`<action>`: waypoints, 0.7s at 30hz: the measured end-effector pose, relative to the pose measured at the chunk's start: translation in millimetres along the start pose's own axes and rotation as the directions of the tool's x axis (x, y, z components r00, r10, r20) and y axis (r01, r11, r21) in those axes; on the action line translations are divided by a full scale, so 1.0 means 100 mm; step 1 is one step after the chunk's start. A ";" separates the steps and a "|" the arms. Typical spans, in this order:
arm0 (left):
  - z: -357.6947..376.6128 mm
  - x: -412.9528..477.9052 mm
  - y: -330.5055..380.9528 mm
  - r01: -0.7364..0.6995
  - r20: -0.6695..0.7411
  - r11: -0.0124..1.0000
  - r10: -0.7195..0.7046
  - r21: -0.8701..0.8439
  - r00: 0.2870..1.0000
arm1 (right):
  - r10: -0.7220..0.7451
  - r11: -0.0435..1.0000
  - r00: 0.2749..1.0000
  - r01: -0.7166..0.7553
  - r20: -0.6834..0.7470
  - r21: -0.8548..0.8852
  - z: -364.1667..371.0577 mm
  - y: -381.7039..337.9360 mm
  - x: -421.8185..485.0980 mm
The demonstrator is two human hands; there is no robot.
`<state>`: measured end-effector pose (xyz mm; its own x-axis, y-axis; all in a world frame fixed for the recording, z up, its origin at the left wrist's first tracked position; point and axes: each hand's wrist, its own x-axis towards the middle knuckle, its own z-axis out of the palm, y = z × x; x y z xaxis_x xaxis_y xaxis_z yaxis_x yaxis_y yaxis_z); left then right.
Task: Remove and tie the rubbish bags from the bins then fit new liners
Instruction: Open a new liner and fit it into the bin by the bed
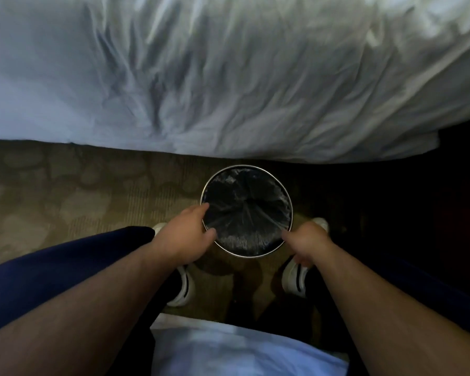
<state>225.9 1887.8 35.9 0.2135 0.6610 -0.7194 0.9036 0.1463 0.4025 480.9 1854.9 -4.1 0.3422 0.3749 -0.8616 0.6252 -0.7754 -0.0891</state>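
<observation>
A round bin with a thin metal rim [258, 167] stands on the carpet between my feet, close to the bed. A black rubbish bag [246, 210] lines it, its plastic creased toward the centre. My left hand [186, 232] grips the rim's left side, forefinger and thumb curled at the bag's edge. My right hand [307, 241] is at the rim's lower right, fingers curled and pinching at the bag's edge there. What lies in the bag is too dark to tell.
A bed with a rumpled white duvet [228, 77] fills the upper view and overhangs just beyond the bin. Patterned beige carpet [65, 191] stretches left. My white shoes [182, 289] flank the bin. The right side is dark.
</observation>
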 end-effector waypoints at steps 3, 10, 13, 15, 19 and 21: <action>-0.12 -0.26 0.02 0.009 -0.046 1.000 -0.009 -0.004 0.999 | -0.052 0.999 0.999 0.052 -0.005 0.011 -0.07 -0.02 -0.28; -0.40 -1.14 0.14 -0.049 -0.169 0.999 0.046 -0.012 0.984 | -0.189 0.967 0.981 0.193 -0.039 0.168 -0.26 0.06 -1.22; -0.48 -1.55 0.20 -0.062 -0.236 0.998 0.057 -0.017 0.970 | -0.289 0.932 0.953 0.303 -0.093 0.199 -0.36 0.14 -1.64; -0.52 -1.81 0.25 -0.063 -0.280 0.998 0.057 -0.011 0.958 | -0.351 0.899 0.926 0.374 -0.138 0.228 -0.41 0.23 -1.87; -0.55 -2.26 0.32 -0.106 -0.353 0.994 0.097 -0.006 0.931 | -0.421 0.820 0.888 0.460 -0.185 0.342 -0.44 0.39 -2.15; -0.54 -2.43 0.33 -0.133 -0.406 0.991 0.117 -0.013 0.906 | -0.459 0.782 0.867 0.499 -0.195 0.373 -0.45 0.46 -2.25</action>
<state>183.9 1771.3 254.7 0.1480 0.9152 -0.3749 0.8623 0.0662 0.5020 463.5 1757.8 208.4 0.1460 0.7800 -0.6085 0.3981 -0.6094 -0.6857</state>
